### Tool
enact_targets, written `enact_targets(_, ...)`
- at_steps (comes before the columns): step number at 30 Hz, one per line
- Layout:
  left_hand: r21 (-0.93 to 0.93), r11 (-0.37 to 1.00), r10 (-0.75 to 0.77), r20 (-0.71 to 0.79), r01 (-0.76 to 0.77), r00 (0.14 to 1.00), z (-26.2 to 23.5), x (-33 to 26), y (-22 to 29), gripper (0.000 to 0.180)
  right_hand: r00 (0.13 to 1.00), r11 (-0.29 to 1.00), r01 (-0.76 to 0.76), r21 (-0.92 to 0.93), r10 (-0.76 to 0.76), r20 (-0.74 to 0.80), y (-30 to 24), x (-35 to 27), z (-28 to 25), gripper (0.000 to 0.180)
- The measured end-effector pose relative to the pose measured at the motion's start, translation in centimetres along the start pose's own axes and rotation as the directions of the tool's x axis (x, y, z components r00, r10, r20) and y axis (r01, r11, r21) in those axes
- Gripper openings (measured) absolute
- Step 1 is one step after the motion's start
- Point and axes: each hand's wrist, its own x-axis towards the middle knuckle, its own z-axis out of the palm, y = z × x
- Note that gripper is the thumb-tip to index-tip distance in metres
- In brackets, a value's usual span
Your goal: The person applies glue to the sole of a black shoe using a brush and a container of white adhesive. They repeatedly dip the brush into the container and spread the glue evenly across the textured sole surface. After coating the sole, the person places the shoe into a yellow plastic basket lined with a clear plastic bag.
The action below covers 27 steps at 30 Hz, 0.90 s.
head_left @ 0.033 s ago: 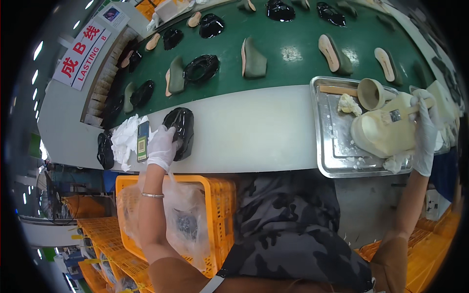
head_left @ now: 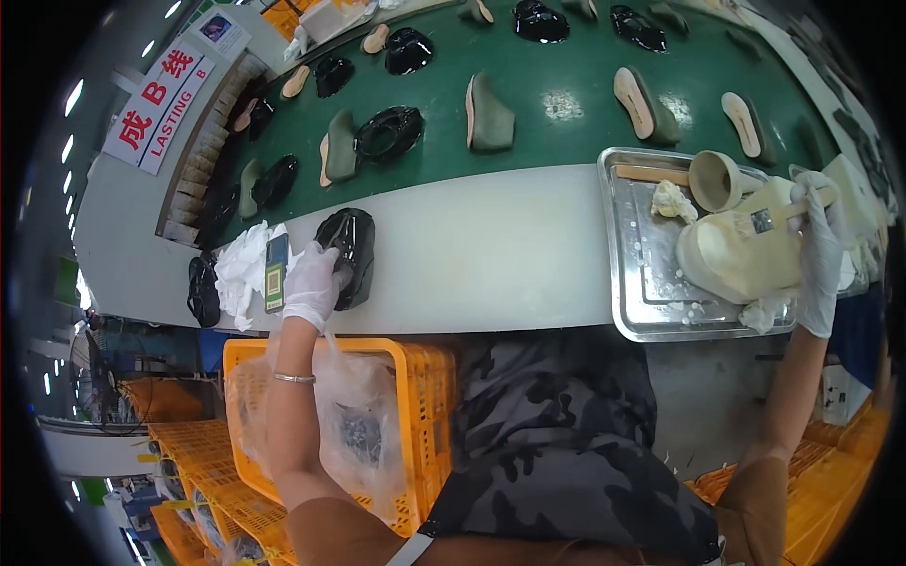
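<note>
My left hand [head_left: 314, 281], in a white glove, is closed on the near-left edge of a glossy black shoe upper [head_left: 356, 247] lying on the pale worktop. At the far right my gloved right hand [head_left: 819, 222] is closed around a pale flat wooden handle [head_left: 819, 201]; what its lower end is like I cannot make out. The handle lies against a cream plastic jug [head_left: 731, 253], which rests on its side in a steel tray [head_left: 651, 316]. Also in this tray are a beige cup [head_left: 714, 182], a wooden strip [head_left: 651, 174] and a crumpled white lump [head_left: 673, 202].
A phone [head_left: 276, 274] and crumpled white cloth [head_left: 242, 269] lie left of my left hand, beside another black upper [head_left: 202, 291]. Beyond the worktop [head_left: 491, 250], a green conveyor [head_left: 557, 132] carries green shoe lasts [head_left: 492, 113] and black uppers. Below stands an orange crate [head_left: 408, 424] with clear plastic bags.
</note>
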Motion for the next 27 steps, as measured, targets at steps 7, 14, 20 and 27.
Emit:
enact_targets(7,0.278,0.961,0.091,-0.312,0.000,0.946,-3.4,-2.0,-0.6,0.017,0.999,0.999,0.042,-0.019,-0.041,0.018,0.0,-0.1,-0.3,0.019)
enact_targets(14,-0.046,0.988,0.098,-0.559,-0.149,0.823,-6.7,-3.2,1.3,0.036,0.992,0.998,0.066,-0.022,-0.068,-0.103,-0.9,-1.5,0.8,0.017)
enact_targets(20,-0.568,0.589,0.103,-0.653,-0.575,0.751,-3.0,-0.1,5.0,0.049,0.976,0.972,0.200,-0.119,-0.209,-0.062,-1.7,-7.8,6.1,0.008)
enact_targets(27,-0.939,-0.342,0.088,0.013,0.042,0.996,-3.2,0.2,17.0,0.040,0.919,0.712,0.389,-0.585,-0.348,0.187,2.0,-8.5,6.0,0.013)
